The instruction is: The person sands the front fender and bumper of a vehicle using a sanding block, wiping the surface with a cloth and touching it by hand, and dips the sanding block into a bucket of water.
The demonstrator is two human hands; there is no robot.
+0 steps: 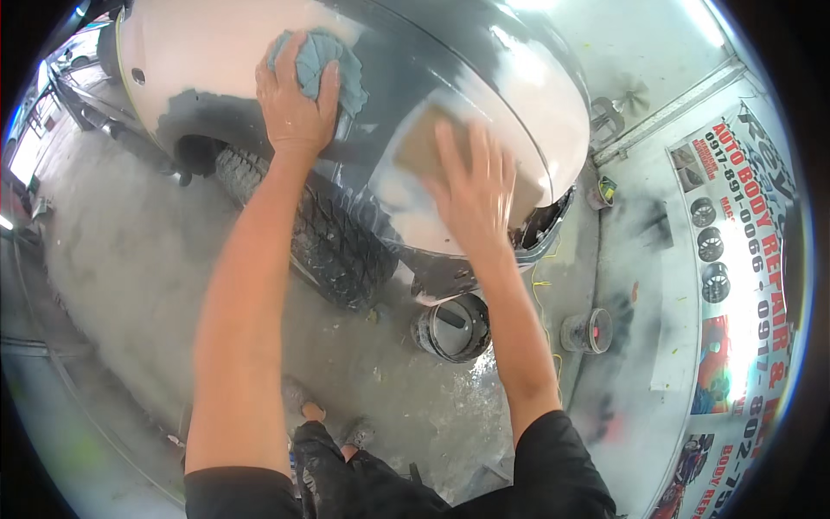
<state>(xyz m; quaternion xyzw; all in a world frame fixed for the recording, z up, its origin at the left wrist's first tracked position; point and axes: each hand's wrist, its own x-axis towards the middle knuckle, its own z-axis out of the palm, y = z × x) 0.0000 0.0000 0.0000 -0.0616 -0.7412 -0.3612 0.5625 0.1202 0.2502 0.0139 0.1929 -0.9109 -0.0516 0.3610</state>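
Note:
My left hand (294, 108) is closed on a crumpled blue-grey cloth (333, 73), which it presses against the dark upper fender of the car (415, 52). My right hand (475, 177) holds a brown sheet of sandpaper (424, 143) to the rounded corner panel, its fingers laid long over the sheet. Around the sheet the panel shows a pale, wet-looking patch (398, 186) with dark paint about it. Part of the sandpaper is hidden beneath my palm and fingers, and the hand is slightly blurred.
A muddy tire (333, 251) sits under the fender. Below the bumper stands a dark bucket (454, 329) with an object in it. A smaller bucket (588, 331) is by the right wall, near a yellow cord (540, 284). A printed banner (735, 259) hangs on that wall.

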